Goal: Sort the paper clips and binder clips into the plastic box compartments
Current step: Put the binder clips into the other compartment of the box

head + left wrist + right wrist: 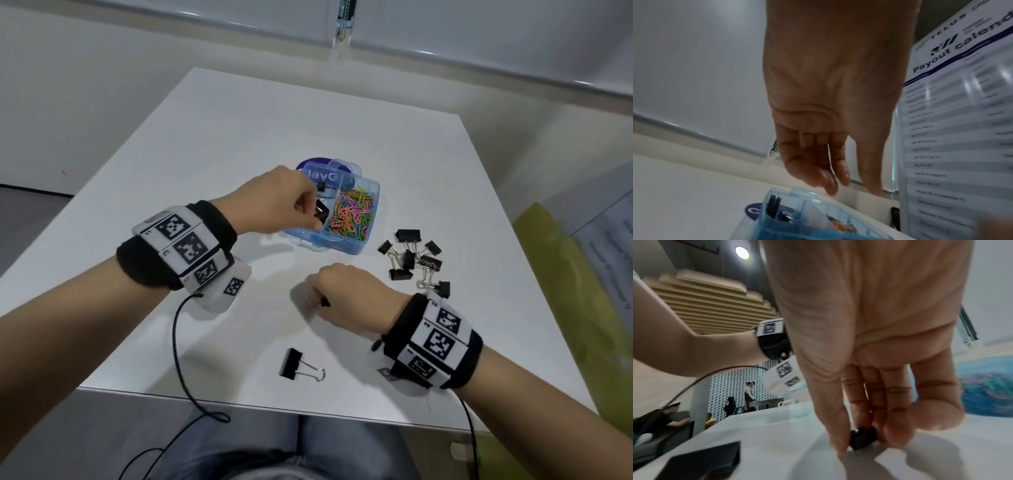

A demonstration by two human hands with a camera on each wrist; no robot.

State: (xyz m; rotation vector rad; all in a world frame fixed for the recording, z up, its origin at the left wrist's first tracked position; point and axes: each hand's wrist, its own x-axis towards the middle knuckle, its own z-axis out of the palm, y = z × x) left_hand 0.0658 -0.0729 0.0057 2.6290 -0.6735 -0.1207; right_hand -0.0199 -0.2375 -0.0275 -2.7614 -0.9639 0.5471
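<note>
A clear blue plastic box [371, 192] stands mid-table, its right compartment full of coloured paper clips [352, 216]. My left hand [308, 209] hovers over the left compartment with relaxed, empty fingers [830, 183]. Just under them a black binder clip [320, 212] sits in that compartment, and the left wrist view shows black clips [773, 206] there too. My right hand [320, 303] is down on the table in front of the box, pinching a small black binder clip [863, 440] between thumb and fingers.
Several loose black binder clips [414, 260] lie in a pile right of the box. A larger binder clip [298, 365] lies near the table's front edge. The box's lid with a purple label [322, 168] lies behind it. A yellow-green surface with a printed sheet [603, 246] borders the table's right side.
</note>
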